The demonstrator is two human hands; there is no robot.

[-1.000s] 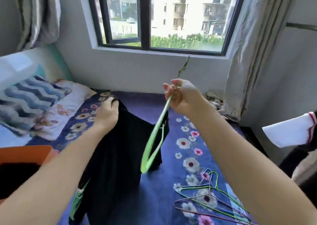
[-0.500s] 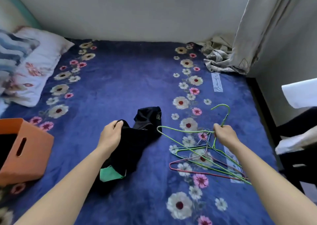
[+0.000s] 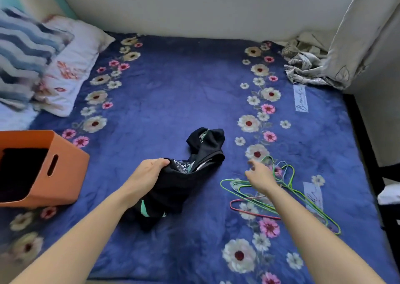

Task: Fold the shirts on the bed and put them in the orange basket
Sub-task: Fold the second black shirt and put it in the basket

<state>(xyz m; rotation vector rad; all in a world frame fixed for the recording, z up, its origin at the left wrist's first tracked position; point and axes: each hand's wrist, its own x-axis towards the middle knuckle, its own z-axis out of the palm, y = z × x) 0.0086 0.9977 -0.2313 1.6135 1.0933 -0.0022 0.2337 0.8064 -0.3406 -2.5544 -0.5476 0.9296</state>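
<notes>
Your bed (image 3: 168, 93), under a blue flowered blanket, fills the view. At its far left corner a white flowered pillow (image 3: 73, 67) lies against a blue striped cushion (image 3: 23, 45), and at the far right corner the hem of a pale curtain (image 3: 357, 34) bunches on the blanket. The orange basket (image 3: 65, 175) sits at the left edge, tipped toward you, with something dark inside.

The black shirt (image 3: 173, 188) lies crumpled near the middle of the bed, closer to the near edge. It is unfolded, and teal print shows at its near end. A loose pile of wire hangers (image 3: 291, 173), green, pink and pale blue, lies flat toward the right edge, just beside the shirt but apart from it.

Both your forearms reach in from the near edge, bare and nearly straight. Your left hand (image 3: 149, 175) is palm down on the shirt's left side, with its fingers curled over a fold of cloth and gripping it. Your right hand (image 3: 259, 176) is over the hangers, holding nothing, with its fingers loose and slightly spread and the forefinger pointing away from you. You cannot tell whether it touches the wires.
</notes>
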